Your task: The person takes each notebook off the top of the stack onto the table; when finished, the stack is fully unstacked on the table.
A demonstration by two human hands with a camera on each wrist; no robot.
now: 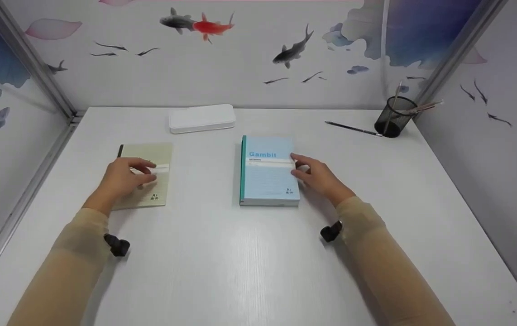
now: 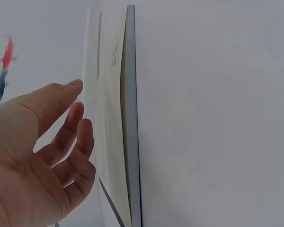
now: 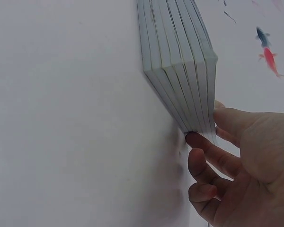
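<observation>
Right grip point(image 1: 316, 178) holds pale-blue, teal-spined notebooks point(image 1: 268, 179).

- On the blue notebook point(image 1: 270, 181) atop the stack, we read "Gambit" in larger, darker blue letters across the upper part of the cover.
- Just below that name, we see a short line of small dark capitals that looks like "NOTEBOOK", though it is blurred.
- Near that cover's lower right corner, we make out what seems to be "A5", with tiny characters beneath it too small for us to read.
- On the cream notebook point(image 1: 161, 188), we find a matching mark, apparently "A5", near the lower right corner, again above tiny characters we cannot decipher.
</observation>
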